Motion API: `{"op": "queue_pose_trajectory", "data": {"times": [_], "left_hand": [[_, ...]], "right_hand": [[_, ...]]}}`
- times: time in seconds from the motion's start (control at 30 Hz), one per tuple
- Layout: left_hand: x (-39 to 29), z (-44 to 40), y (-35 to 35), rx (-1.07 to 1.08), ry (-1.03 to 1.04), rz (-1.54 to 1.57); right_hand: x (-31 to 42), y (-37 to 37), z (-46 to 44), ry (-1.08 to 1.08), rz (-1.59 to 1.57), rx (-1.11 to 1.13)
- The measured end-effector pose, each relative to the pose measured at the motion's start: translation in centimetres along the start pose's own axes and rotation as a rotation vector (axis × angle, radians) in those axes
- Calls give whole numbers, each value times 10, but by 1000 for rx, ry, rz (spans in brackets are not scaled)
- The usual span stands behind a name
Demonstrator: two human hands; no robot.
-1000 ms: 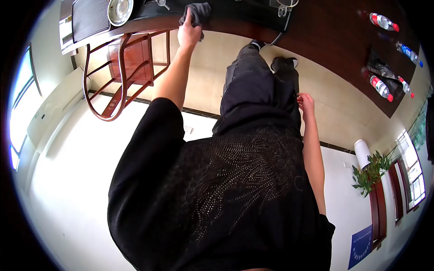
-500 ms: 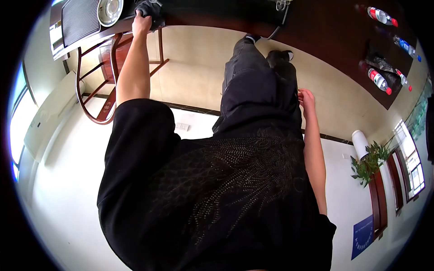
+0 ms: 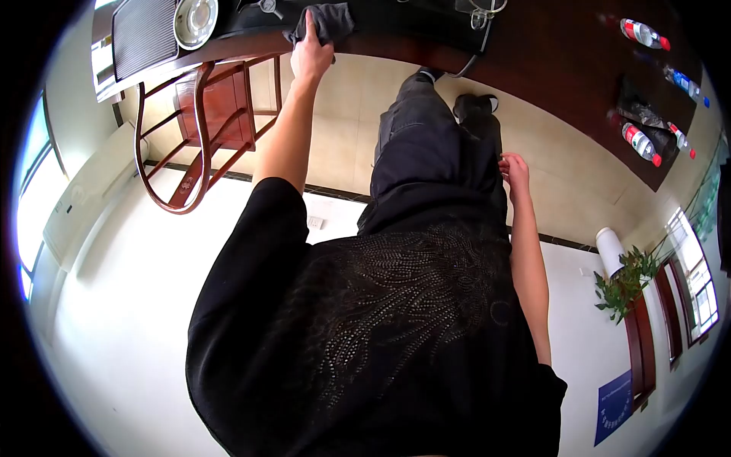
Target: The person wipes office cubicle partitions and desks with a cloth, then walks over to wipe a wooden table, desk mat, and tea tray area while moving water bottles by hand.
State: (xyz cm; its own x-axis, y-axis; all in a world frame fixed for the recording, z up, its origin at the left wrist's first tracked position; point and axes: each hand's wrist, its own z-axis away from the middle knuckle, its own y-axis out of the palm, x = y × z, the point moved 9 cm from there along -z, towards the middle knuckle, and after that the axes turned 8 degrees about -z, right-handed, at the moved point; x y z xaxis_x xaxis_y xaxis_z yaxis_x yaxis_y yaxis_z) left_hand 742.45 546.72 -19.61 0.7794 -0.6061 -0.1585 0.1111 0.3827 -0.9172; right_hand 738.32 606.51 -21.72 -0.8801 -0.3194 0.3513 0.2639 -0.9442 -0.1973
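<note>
At the table's near edge, my left hand [image 3: 311,58] presses and grips a dark grey cloth [image 3: 333,24], with one finger stretched over it. The cloth lies partly spread on the dark table [image 3: 533,53]. My right hand [image 3: 515,172] hangs beside my right thigh, its fingers loosely bent and apart, and nothing shows in it. To the left of the cloth are a small round metal object [image 3: 267,6] and a round silver-rimmed dish or device [image 3: 196,21].
A wooden chair [image 3: 199,145] stands below the table's left part, near a ridged dark panel [image 3: 145,34]. Plastic bottles [image 3: 641,143] and crumpled black plastic [image 3: 640,108] lie at the right end. A clear item with a metal loop [image 3: 481,17] sits at the top.
My left hand first slid left with the cloth, toward the round dish, then came back right. The cloth is now more spread out. My right hand stays at my side.
</note>
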Motion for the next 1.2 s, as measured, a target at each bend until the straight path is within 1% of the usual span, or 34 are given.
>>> {"op": "queue_pose_trajectory", "data": {"times": [0.03,0.07,0.13,0.17,0.2,0.27,0.37,0.4,0.47,0.5,0.6,0.63,0.67,0.7,0.73,0.8,0.83,0.87,0.93,0.97,1.07,1.1,1.17,1.2], "left_hand": [[0,-5,-2,13,6,-6],[-3,-12,-10,-11,30,-97],[5,-31,-23,-49,20,-162],[8,-38,-26,-5,1,-171],[9,-41,-29,6,20,-199],[14,-39,-34,-6,-32,-170],[49,-63,-11,34,-76,-178],[41,-56,-24,-21,-94,-125],[60,-78,0,59,-65,-210],[58,-82,1,60,7,-222],[71,-84,11,182,-91,27],[52,-71,-4,168,-87,86],[17,-48,-25,150,-76,146],[-25,-21,-47,198,-90,242],[-51,-2,-61,250,-99,337],[-38,-10,-21,172,40,281],[-60,16,-48,287,-61,417],[-49,-4,-12,151,79,205],[-59,-3,-3,92,158,163],[-64,5,3,109,193,154],[-71,27,10,162,248,141],[-64,27,11,147,276,104],[-31,13,11,125,264,57],[-9,3,7,83,177,44]], "right_hand": [[0,0,0,8,7,2],[0,0,1,9,15,9],[0,-2,0,9,27,21],[-1,-2,0,9,25,22],[-1,-3,0,10,24,23],[-4,-5,2,14,35,25],[-1,-3,4,8,46,17],[1,-1,6,11,52,14],[1,-3,7,18,64,16],[0,-3,6,18,65,19],[0,1,6,21,114,13],[5,4,5,14,145,18],[3,5,1,19,132,44],[1,6,-4,5,146,59],[-1,8,-6,-3,156,69],[1,10,-5,9,158,91],[5,12,-5,9,148,96],[10,13,-6,-1,129,90],[15,12,-4,-7,87,74],[15,9,-6,-8,82,59],[18,6,-3,-42,21,82],[19,6,3,-41,32,64],[14,3,7,-32,35,51],[12,1,9,-26,40,46]]}}
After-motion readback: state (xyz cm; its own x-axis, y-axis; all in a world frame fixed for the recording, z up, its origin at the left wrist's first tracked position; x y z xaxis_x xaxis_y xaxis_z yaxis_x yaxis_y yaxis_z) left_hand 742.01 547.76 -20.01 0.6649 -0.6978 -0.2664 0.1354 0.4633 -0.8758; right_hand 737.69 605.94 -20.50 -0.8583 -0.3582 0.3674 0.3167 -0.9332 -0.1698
